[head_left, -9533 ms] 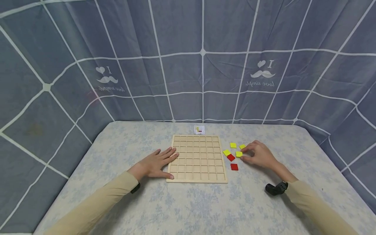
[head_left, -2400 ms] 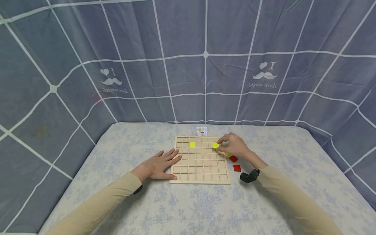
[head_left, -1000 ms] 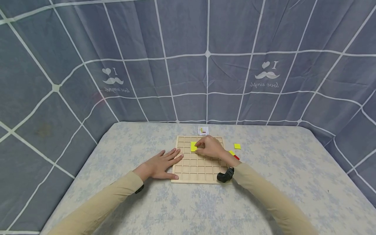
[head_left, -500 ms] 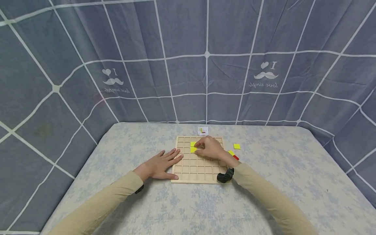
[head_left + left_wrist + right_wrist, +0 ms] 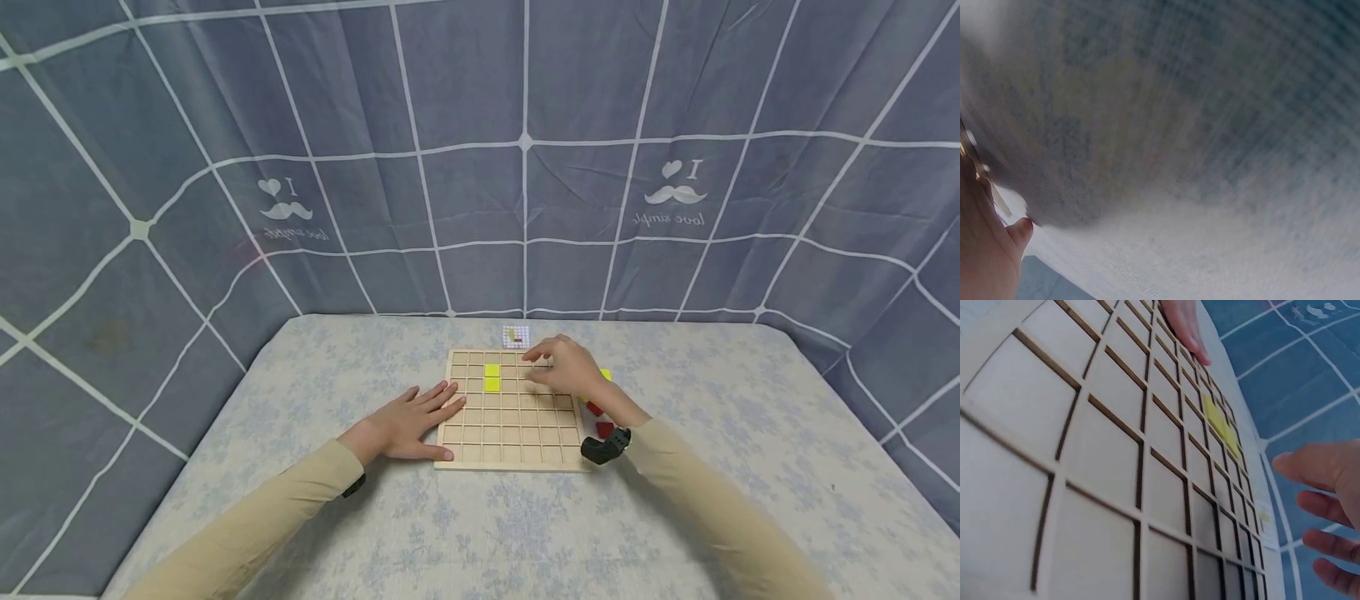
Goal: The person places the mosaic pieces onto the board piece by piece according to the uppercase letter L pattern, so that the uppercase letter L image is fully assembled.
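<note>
A wooden grid board [image 5: 510, 457] lies on the table. Two yellow square tiles sit in neighbouring cells of one column, the far tile [image 5: 492, 369] directly above the near tile [image 5: 492, 384]. My left hand [image 5: 405, 425] rests flat with spread fingers on the board's left edge; the left wrist view catches only part of this hand [image 5: 988, 250]. Over the board's upper right hovers my right hand [image 5: 572, 372], its thumb and fingers apart and nothing between them. The right wrist view shows the tiles [image 5: 1219, 425] in their cells, with the right hand's fingers [image 5: 1310, 464] off to the side.
Right of the board lie a red tile [image 5: 604, 430], another red tile [image 5: 595, 408] and a yellow tile [image 5: 606, 375], partly hidden by the right hand and arm. A small printed grid card [image 5: 516, 337] lies behind the board. A grid-patterned curtain [image 5: 480, 192] encloses the table.
Two yellow tiles have come from the right-hand pile into the board's cells. My right hand has let go of the second and moved right. The left hand stays on the board.
</note>
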{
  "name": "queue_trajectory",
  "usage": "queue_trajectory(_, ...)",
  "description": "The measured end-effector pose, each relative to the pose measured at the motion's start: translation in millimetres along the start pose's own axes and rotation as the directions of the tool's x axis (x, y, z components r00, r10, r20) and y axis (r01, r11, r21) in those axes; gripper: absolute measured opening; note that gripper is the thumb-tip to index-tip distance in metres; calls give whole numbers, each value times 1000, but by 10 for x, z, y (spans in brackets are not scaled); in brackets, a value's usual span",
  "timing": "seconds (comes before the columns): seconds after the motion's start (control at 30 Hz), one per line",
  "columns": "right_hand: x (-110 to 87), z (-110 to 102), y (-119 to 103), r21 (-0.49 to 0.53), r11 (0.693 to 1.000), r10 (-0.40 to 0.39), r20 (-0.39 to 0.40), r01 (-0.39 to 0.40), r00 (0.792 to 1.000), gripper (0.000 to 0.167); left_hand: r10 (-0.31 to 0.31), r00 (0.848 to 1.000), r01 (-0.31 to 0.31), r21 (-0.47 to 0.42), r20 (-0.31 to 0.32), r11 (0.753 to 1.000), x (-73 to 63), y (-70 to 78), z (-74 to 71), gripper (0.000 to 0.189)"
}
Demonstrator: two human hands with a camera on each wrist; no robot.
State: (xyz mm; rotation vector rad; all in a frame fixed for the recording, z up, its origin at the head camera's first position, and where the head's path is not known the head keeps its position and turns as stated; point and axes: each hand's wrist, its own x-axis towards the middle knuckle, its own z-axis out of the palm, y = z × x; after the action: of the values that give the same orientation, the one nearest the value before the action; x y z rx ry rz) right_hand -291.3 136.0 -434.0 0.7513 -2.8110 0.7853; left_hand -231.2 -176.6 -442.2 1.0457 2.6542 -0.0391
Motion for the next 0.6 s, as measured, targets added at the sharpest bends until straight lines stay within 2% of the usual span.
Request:
queue_trajectory(0.2, -87, -175, 132, 9, 997, 77, -34, -77, 996, 29, -2, 1000, 2, -7, 6, 1000, -7, -1, -15, 88)
queue_trajectory(0.33, -155, -279, 258, -4, 995, 98, -48, -98, 994, 30, 0, 1000, 0, -4, 1, 1000, 3, -2, -8, 88)
queue_trajectory(0.47, -255, -375, 397, -21, 993, 114, -57, -115, 992, 30, 1, 1000, -1, -7, -2, 1000, 6, -2, -6, 88)
queue_trajectory(0.6, -381, -437, 563, -11, 986, 168, -47, -169, 985, 32, -1, 1000, 1, -14, 2, 1000, 3, 1, -6, 88)
